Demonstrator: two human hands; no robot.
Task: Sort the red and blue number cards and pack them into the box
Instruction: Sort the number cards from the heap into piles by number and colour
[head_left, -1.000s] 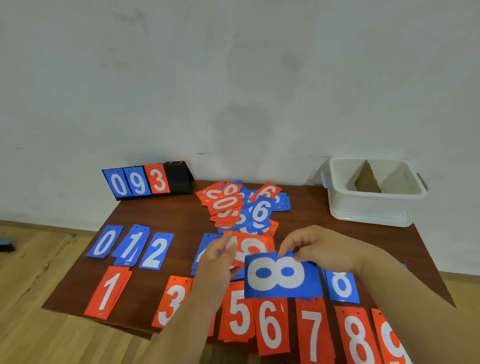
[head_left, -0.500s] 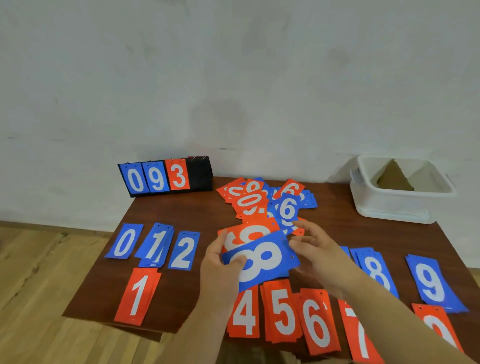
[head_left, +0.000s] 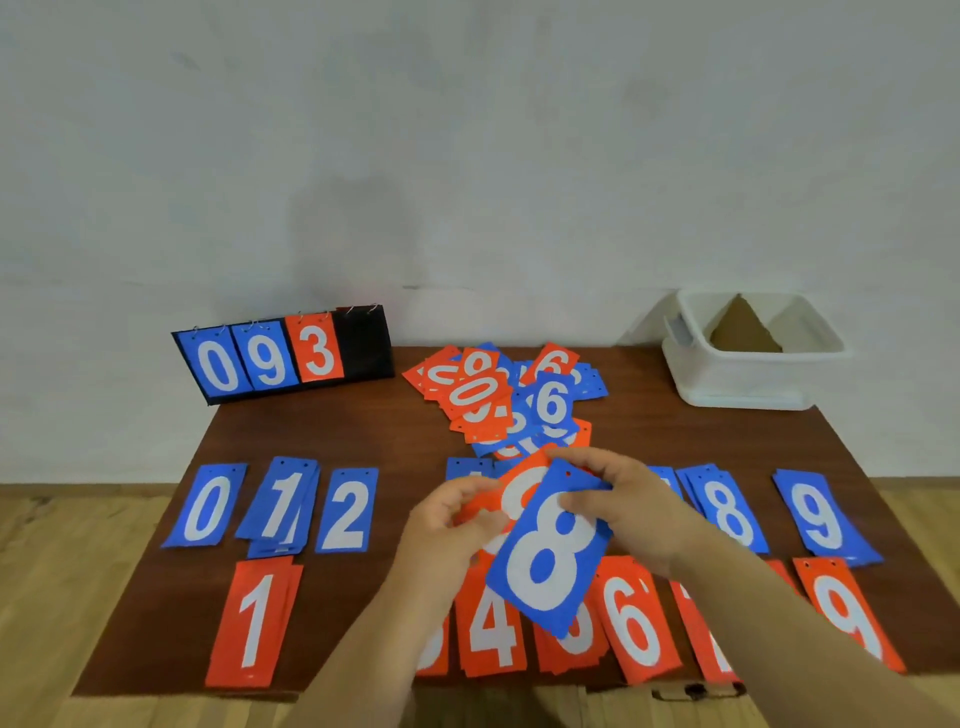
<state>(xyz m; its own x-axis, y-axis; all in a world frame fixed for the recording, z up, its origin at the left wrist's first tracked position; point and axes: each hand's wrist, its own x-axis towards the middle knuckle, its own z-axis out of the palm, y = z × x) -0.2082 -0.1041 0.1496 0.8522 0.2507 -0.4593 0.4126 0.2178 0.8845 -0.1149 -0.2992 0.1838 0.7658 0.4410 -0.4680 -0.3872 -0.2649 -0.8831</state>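
My right hand (head_left: 631, 512) pinches a blue 8 card (head_left: 550, 558) by its top edge, tilted above the table's middle. Behind it my left hand (head_left: 452, 525) holds a red card (head_left: 519, 491) whose number is partly hidden. Sorted blue cards lie in a row: 0 (head_left: 205, 506), 1 (head_left: 280, 506), 2 (head_left: 345, 512), 8 (head_left: 727, 512), 9 (head_left: 818, 514). Red stacks lie along the front: 1 (head_left: 254, 621), 4 (head_left: 491, 631), 6 (head_left: 636, 631), 9 (head_left: 847, 613). An unsorted mixed pile (head_left: 506, 400) sits at the back centre. The white box (head_left: 753, 379) stands back right.
A black flip scoreboard (head_left: 363, 345) showing 0, 9, 3 stands at the back left of the brown table (head_left: 322, 426). A brown cardboard divider (head_left: 740, 327) sits inside the box. Wooden floor surrounds the table, with a white wall behind.
The blue 8 card has turned from lying sideways to nearly upright, my right hand now gripping its top. The view has shifted right, showing the blue 8 and 9 stacks.
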